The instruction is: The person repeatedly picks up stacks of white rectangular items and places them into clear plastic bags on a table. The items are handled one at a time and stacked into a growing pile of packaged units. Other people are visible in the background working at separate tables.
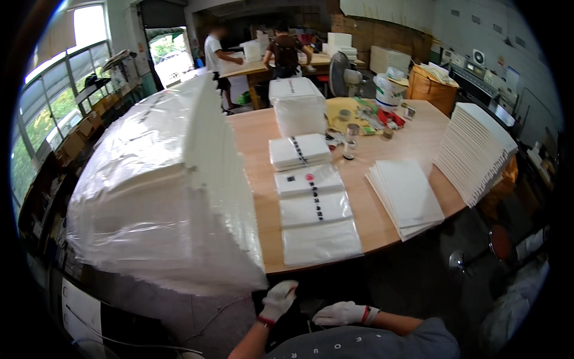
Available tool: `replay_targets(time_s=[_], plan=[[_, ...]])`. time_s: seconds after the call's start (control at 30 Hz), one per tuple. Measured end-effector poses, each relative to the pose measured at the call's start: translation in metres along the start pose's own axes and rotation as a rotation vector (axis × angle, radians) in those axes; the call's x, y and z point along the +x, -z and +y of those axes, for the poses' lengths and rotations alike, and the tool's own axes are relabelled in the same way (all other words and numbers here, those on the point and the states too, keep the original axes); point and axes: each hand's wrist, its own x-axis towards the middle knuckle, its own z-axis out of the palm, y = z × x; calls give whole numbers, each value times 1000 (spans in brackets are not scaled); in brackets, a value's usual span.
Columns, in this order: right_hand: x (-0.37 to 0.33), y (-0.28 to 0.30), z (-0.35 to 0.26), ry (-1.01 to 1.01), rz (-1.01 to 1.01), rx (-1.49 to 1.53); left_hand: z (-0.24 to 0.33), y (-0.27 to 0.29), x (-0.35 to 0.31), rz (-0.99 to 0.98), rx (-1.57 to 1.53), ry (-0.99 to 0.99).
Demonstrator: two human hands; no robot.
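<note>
Both hands wear white knitted gloves with red cuffs and are low, by my body, below the table's near edge. My left hand (280,301) has curled fingers and is just beside the lower corner of a large stack wrapped in clear plastic (140,197); whether anything is in it is hidden. My right hand (342,313) points left in front of my grey shirt, fingers loosely extended, with nothing seen in it. Ahead of them on the table (263,239) is a row of overlapping white plastic bags (320,239) with dark print. Several white sheets (409,194) are fanned to the right.
A leaning stack of white boards (475,149) stands at the table's right edge. Further back are a wrapped white bundle (299,110), a clear jar (350,149), a white bucket (387,93) and a fan (339,75). Two people are at another table (254,67). A stool (499,242) stands right.
</note>
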Motion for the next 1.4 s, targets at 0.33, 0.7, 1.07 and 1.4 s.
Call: replay_targets(time_s=[0.33, 0.7, 1.07, 1.4], plan=[[-48, -45, 43, -166, 337, 241, -20, -100, 184, -287, 517, 78], [58, 106, 100, 144, 1166, 1389, 3, -83, 220, -479, 151, 53], [12, 145, 104, -12, 1668, -595, -42, -83, 252, -57, -949, 461], [90, 127, 167, -219, 907, -961, 98, 4, 189, 32, 569, -296]])
